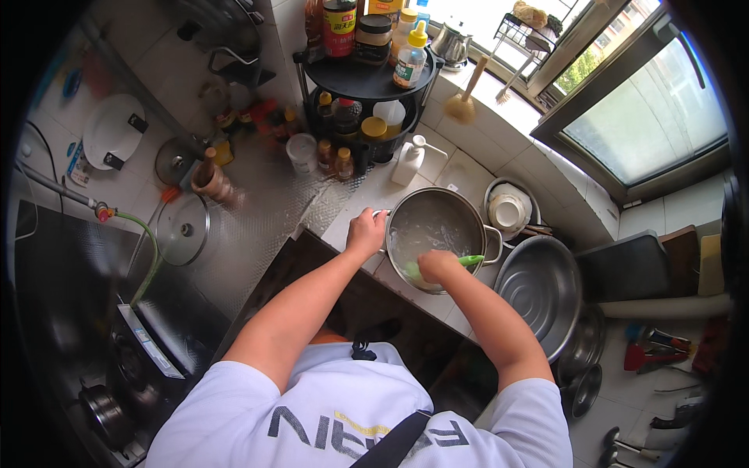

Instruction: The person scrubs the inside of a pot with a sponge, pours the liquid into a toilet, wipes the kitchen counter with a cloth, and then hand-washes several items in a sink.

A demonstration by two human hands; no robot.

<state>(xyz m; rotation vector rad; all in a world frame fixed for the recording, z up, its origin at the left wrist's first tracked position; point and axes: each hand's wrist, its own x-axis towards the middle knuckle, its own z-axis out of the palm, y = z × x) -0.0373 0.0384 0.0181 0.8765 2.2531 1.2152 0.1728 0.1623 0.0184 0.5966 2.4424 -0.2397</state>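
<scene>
A wide metal pot (437,226) with two loop handles stands on the tiled counter, with cloudy, sudsy water inside. My left hand (367,234) is closed around the pot's left handle, which its fingers mostly cover. Over the near side of the pot, my right hand (439,267) grips a green-handled brush (470,260). The brush's working end dips low inside the pot and looks pale green and blurred. The pot's right handle (493,245) is free of any hand.
Right of the pot are a large metal basin (538,292) and a bowl stack (509,209). Behind it stands a white pump bottle (409,161). A black tiered rack (367,78) holds bottles and jars. An open window (647,101) angles in, and a stove (133,351) lies left.
</scene>
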